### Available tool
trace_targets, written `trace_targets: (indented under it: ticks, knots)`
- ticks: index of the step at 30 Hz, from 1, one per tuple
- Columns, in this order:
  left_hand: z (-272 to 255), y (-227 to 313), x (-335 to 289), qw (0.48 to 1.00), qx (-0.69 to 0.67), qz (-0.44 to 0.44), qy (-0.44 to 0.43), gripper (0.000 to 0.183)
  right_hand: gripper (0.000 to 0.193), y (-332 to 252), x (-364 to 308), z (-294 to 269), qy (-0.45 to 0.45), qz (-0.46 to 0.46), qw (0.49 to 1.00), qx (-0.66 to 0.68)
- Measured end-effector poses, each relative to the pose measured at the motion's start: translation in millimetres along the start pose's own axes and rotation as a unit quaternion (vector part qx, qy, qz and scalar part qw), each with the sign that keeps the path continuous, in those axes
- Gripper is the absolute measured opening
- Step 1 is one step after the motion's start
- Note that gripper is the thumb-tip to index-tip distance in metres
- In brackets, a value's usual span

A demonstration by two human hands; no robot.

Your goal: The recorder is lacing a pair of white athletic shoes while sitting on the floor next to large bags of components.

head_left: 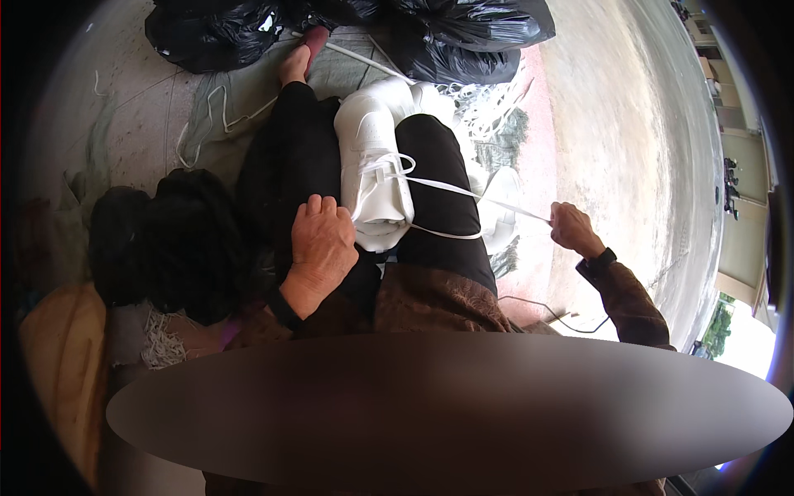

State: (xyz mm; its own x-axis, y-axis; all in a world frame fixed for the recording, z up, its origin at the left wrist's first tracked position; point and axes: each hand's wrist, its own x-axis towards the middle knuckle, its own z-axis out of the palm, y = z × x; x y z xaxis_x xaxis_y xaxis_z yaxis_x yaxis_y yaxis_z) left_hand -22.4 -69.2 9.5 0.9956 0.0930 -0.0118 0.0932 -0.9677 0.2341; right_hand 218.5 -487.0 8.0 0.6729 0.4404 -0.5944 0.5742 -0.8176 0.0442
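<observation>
Over pale floor [612, 124], a white shoe [370, 132], pointing toward twelve o'clock, lies at one from the nearer, curled left hand [322, 248], grip unclear, its lace [444, 186] pinched by the right hand [576, 231] at four.

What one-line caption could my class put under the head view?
Right hand holds a white lace taut from a white shoe; left hand close by.

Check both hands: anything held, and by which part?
Right hand: the white lace, gripped at a stretch away from the white shoe; whether that's its tip is hidden. Left hand: beside the shoe; grip can't be told.
</observation>
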Motion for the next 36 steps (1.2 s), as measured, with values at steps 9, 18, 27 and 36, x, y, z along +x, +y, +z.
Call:
trace_targets:
  ticks: [9, 18, 27, 36]
  knots:
    - [1.1, 4.0, -10.8, 0.982, -0.171, -0.077, 0.030, 0.015, 0.039, -245.3, 98.0, -78.1, 0.082, -0.237, 0.906, 0.340]
    - [-2.2, -3.8, -9.6, 0.955, -0.274, -0.097, 0.056, 0.014, 0.021, -246.7, 98.7, -101.7, -0.102, -0.226, 0.863, 0.440]
    - [-2.6, -10.4, -10.0, 0.829, -0.517, -0.212, -0.021, 0.005, 0.022, -259.3, 90.0, -86.9, 0.296, -0.316, 0.897, 0.090]
    - [-37.7, -144.4, -45.0, 0.923, -0.318, -0.201, 0.075, 0.010, 0.033, -269.7, 44.1, -60.3, 0.373, -0.203, 0.888, 0.176]
